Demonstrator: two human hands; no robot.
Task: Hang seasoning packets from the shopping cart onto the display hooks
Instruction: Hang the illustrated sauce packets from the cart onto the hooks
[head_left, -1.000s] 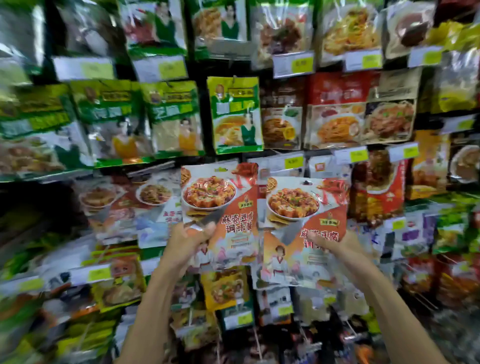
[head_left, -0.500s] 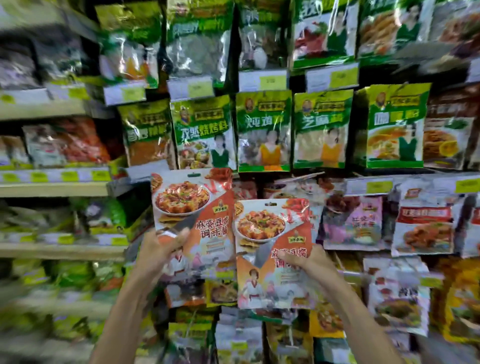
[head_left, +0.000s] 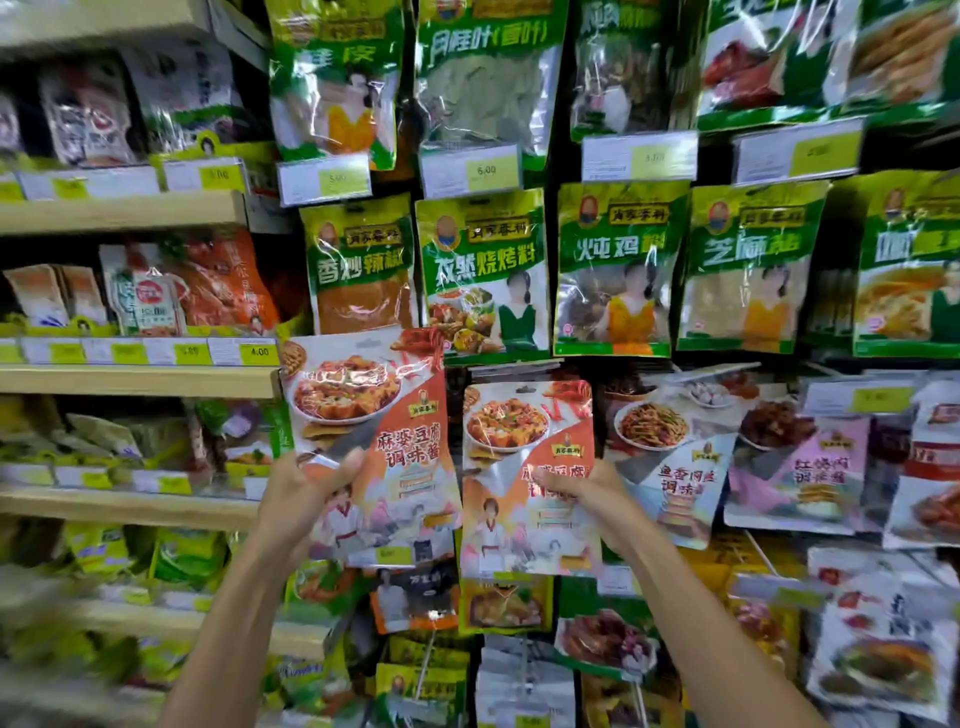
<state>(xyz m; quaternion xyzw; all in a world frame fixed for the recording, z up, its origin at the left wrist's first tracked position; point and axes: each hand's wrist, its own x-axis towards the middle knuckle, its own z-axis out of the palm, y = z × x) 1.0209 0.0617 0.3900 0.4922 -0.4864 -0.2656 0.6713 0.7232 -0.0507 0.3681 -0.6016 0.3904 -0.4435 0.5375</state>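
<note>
Orange-and-white foil packets, one per hand: left grip (head_left: 306, 499) pinches the left packet (head_left: 410, 452) at its left edge, and right grip (head_left: 589, 499) pinches the right packet (head_left: 524, 431) at its right edge. Both are upright with hang holes up, near the display, I judge to line up on a hook. Room is tight, with green packets (head_left: 483, 270) just above, a wooden shelf (head_left: 135, 382) edge at left and a hung packet (head_left: 670, 447) at right; I can't make out the hook itself.

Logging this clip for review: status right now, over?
Left grip holds one orange packet, right grip a second orange packet. Both held up, neither visibly hooked. Green packets hang close above.
</note>
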